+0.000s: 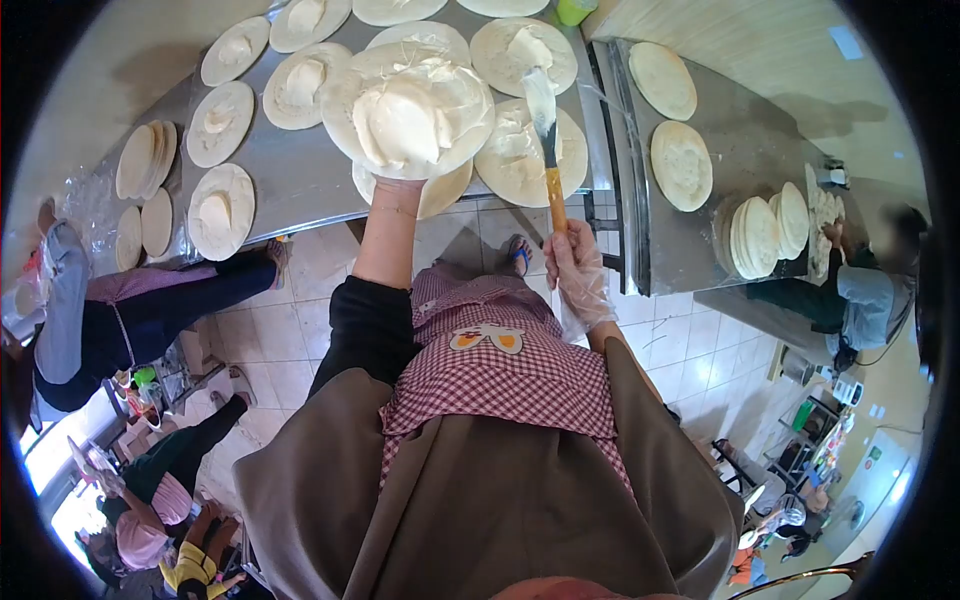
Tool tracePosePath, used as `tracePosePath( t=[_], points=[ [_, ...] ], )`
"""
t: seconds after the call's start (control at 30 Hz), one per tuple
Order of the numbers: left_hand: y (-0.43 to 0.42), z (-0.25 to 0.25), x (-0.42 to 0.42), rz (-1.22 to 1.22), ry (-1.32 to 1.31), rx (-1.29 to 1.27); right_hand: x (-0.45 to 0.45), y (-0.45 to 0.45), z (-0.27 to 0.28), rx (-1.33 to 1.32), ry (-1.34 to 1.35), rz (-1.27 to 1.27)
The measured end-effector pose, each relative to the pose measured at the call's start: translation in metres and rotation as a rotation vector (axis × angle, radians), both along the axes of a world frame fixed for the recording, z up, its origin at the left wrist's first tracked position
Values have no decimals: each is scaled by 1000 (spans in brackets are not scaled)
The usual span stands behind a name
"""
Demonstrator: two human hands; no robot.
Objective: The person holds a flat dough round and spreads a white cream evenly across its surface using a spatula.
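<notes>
The left hand [401, 186] supports a pale round [338, 105] from below; its fingers are hidden, so I cannot tell whether they spread or curl. The right hand [577, 264], in a clear plastic glove [592, 294], is closed around the wooden handle [556, 200] of a spatula [549, 148].

The metal table [295, 165] carries more topped rounds [298, 85]; the held one is raised over its near edge. The white-smeared blade [541, 105] is just to its right, not touching it.

To spread well, it should help to keep the palm broad under the round's centre and the disc level, then lay the blade nearly flat and draw outward lightly; hard pressure could buckle something that looks so thin.

The round is wide and off-white. Near its middle sits a thick, smooth, cream-coloured mound [405, 125], with thinner smears and small ridges trailing toward the far right edge.
</notes>
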State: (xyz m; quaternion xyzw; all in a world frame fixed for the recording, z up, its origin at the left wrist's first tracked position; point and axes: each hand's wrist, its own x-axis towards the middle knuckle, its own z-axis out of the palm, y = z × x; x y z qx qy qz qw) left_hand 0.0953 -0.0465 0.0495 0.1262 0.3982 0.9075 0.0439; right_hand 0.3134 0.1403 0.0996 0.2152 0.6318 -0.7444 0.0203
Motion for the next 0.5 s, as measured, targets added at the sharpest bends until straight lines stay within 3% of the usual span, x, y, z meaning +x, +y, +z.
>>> tracePosePath(
  t=[0.03,0.1,0.13,0.2,0.33,0.4,0.43,0.5],
  points=[
    [6,-1,-2,-4,2,5,-1,3,6,-21,9,12],
    [21,2,-5,-37,-314,312,-3,7,22,47,-8,11],
    [28,6,-5,-46,-312,315,-5,9,29,110,-27,16],
    [40,18,-4,-189,-345,614,-10,10,41,268,-52,9],
    [71,41,-2,-113,-409,480,-8,15,31,704,33,14],
    [86,40,-3,-215,-371,511,-5,16,26,727,2,-2],
    [93,40,-4,-225,-370,514,-3,16,23,600,-6,-35],
    [109,38,-4,-466,-319,845,-1,18,29,339,-72,-74]
  ],
)
